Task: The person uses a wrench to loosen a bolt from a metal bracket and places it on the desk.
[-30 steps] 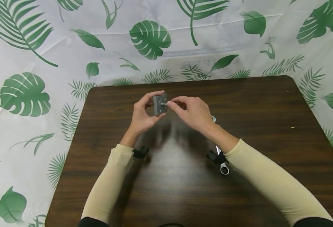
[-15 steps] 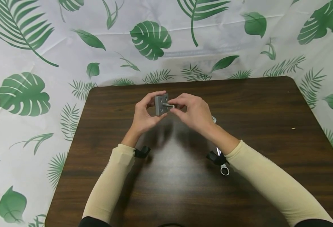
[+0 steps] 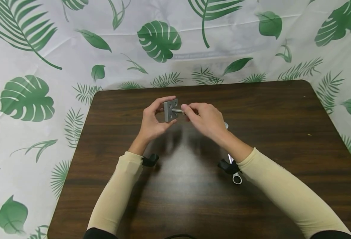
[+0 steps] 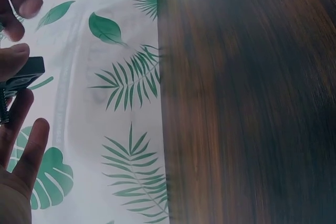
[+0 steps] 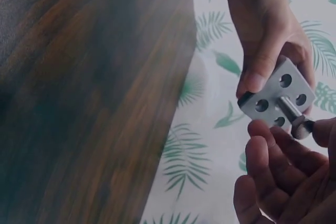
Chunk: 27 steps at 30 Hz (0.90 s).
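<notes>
My left hand [image 3: 152, 121] holds a grey square metal plate [image 3: 167, 111] by its edges, between the thumb and fingers. The plate has several round holes. A bolt [image 3: 177, 110] stands out from the plate's middle hole toward the right. My right hand [image 3: 206, 121] has its thumb and fingers at the bolt's head. In the right wrist view the thumb touches the hex head [image 5: 302, 128], with the fingertips curled beneath. Threads [image 4: 4, 111] show below the plate at the edge of the left wrist view. Both hands are raised above the table.
A combination wrench [image 3: 236, 179] lies on the dark wooden table [image 3: 181, 199], partly hidden under my right forearm. A small pale scrap [image 3: 309, 134] lies at the right. Behind the table hangs a white leaf-print sheet [image 3: 118, 56]. A black cable [image 3: 179, 236] shows at the front edge.
My right thumb drops below the bolt head, then comes back up over it. The plate shifts slightly right in my left hand, and more of the bolt's shank shows now.
</notes>
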Each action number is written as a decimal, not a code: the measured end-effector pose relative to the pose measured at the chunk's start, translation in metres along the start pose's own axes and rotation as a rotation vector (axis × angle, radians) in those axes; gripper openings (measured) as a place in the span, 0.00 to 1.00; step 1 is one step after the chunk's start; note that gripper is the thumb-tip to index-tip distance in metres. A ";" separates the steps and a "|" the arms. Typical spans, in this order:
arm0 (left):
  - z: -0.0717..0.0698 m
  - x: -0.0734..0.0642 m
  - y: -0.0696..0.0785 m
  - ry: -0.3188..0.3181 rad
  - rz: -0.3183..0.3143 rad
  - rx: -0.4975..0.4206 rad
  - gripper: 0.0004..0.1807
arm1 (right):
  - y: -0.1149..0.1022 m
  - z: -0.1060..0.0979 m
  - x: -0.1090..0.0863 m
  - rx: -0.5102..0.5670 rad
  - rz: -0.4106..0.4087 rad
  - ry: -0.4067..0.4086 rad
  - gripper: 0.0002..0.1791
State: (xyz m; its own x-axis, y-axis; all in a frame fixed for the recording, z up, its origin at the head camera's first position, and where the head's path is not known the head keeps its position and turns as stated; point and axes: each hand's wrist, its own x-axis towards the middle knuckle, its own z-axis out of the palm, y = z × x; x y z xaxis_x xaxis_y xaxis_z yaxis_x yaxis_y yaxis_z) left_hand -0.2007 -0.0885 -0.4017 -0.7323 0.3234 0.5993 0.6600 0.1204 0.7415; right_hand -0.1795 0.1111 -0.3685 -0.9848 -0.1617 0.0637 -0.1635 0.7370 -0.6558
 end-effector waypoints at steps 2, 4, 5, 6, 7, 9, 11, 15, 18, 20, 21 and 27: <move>0.000 -0.001 0.001 -0.002 -0.004 0.010 0.36 | 0.000 0.000 0.000 0.017 0.001 -0.024 0.25; -0.001 -0.001 0.001 -0.002 -0.005 0.015 0.36 | 0.000 0.000 0.001 0.052 -0.011 -0.034 0.22; -0.001 -0.001 0.002 -0.002 -0.005 0.016 0.36 | 0.000 0.000 0.001 0.072 -0.020 -0.037 0.20; -0.002 -0.001 0.002 -0.003 -0.004 0.014 0.36 | 0.000 0.000 0.001 0.088 -0.033 -0.036 0.18; -0.002 -0.001 0.002 -0.003 -0.004 0.014 0.36 | 0.000 0.000 0.001 0.101 -0.049 -0.031 0.16; -0.002 -0.001 0.001 0.002 -0.004 0.012 0.36 | 0.000 0.000 0.001 0.100 -0.094 -0.012 0.12; -0.003 -0.001 0.001 0.006 0.000 0.009 0.36 | 0.001 0.001 0.001 0.085 -0.157 0.021 0.10; -0.002 -0.003 -0.013 0.013 0.001 0.005 0.39 | 0.002 0.003 0.000 0.084 -0.284 0.086 0.10; -0.002 -0.003 -0.015 0.014 0.006 0.000 0.39 | 0.003 0.003 0.001 0.106 -0.322 0.104 0.13; -0.002 -0.002 -0.010 0.017 0.012 -0.001 0.38 | 0.003 0.003 0.001 0.116 -0.299 0.108 0.15; -0.002 -0.001 -0.005 0.018 0.014 -0.002 0.37 | 0.003 0.002 0.000 0.119 -0.276 0.107 0.16; -0.002 -0.001 0.001 0.016 0.005 0.003 0.37 | -0.001 -0.002 -0.002 0.062 -0.062 0.029 0.22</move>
State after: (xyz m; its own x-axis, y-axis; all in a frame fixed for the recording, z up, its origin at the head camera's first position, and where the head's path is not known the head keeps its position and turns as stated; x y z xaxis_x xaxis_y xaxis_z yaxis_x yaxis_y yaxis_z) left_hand -0.1998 -0.0905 -0.4006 -0.7313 0.3092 0.6079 0.6645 0.1220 0.7373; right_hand -0.1779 0.1117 -0.3668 -0.9742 -0.1867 0.1267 -0.2215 0.6838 -0.6953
